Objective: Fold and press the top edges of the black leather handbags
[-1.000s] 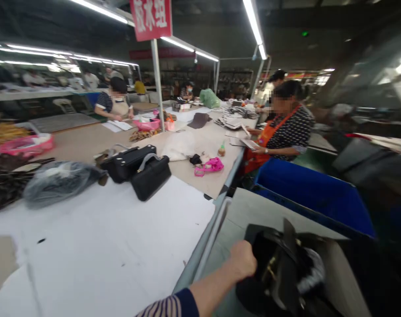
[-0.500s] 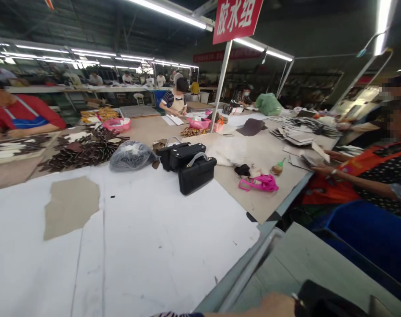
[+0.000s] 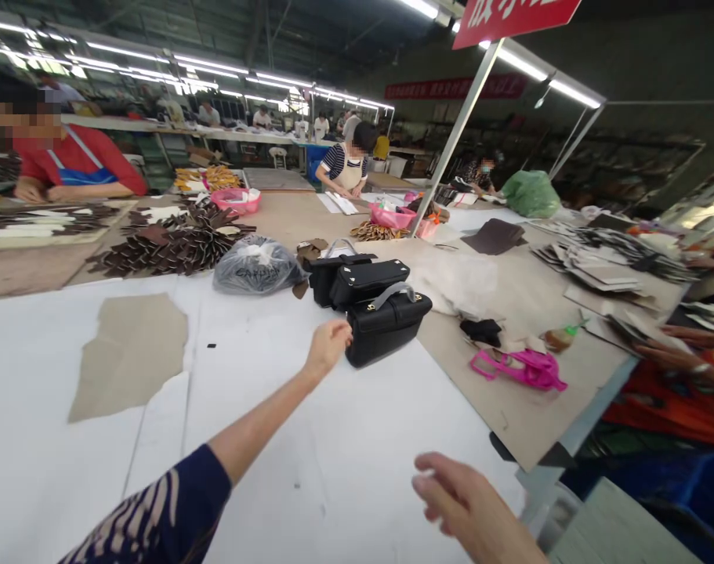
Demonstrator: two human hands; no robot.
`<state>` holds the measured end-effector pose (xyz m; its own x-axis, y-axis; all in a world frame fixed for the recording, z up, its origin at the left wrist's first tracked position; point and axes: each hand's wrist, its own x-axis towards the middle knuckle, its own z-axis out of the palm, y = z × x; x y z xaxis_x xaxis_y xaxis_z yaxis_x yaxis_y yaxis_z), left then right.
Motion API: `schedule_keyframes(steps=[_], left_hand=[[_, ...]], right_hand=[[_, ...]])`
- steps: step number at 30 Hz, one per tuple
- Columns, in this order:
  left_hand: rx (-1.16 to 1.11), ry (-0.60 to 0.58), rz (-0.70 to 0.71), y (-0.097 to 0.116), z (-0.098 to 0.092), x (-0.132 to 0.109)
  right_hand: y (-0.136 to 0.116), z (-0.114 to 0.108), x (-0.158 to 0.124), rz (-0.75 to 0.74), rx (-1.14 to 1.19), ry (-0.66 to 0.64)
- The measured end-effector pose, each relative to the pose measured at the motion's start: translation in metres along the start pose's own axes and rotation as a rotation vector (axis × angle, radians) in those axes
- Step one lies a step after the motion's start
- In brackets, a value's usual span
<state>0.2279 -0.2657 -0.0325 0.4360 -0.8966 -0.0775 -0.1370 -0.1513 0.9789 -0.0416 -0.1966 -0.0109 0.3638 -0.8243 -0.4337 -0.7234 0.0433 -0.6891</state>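
My left hand (image 3: 328,345) is stretched out over the white table cover (image 3: 309,462), fingers loosely bent, fingertips at the left end of the nearest black handbag (image 3: 392,323). It holds nothing. Two more black handbags (image 3: 371,280) stand just behind that one. My right hand (image 3: 465,501) hovers low at the near table edge, fingers spread and blurred by motion, holding nothing.
A grey plastic bag (image 3: 255,266) and a heap of brown leather pieces (image 3: 168,244) lie left of the bags. A pink item (image 3: 521,368) and a small bottle (image 3: 559,338) lie to the right. A sign pole (image 3: 456,133) rises behind. Other people work at the far and side edges.
The view swung left from the box beside the table to the tabletop. My left arm has reached out to the nearest black handbag; my right hand left the box and came up open.
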Motion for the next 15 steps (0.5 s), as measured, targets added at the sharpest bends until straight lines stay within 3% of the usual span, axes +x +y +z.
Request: schedule_keyframes(steps=[2,5,7,10,15], left_hand=[[0.044,0.169,0.031,0.009,-0.023,0.055],[0.116,0.261,0.025,0.023,-0.028,0.126],[0.153,0.196,-0.014,0.029,-0.022,0.160],[0.188,0.019,-0.133,0.031,-0.013,0.192],[0.243,-0.263,-0.339,0.022,-0.012,0.197]], right_hand=[[-0.034,0.001,0.044,0.077,0.364,-0.111],[-0.068,0.004,0.108,0.180,0.699,-0.005],[-0.079,0.007,0.146,0.232,0.765,0.061],[-0.085,0.011,0.192,0.302,0.786,0.135],[-0.087,0.014,0.240,0.460,0.829,0.194]])
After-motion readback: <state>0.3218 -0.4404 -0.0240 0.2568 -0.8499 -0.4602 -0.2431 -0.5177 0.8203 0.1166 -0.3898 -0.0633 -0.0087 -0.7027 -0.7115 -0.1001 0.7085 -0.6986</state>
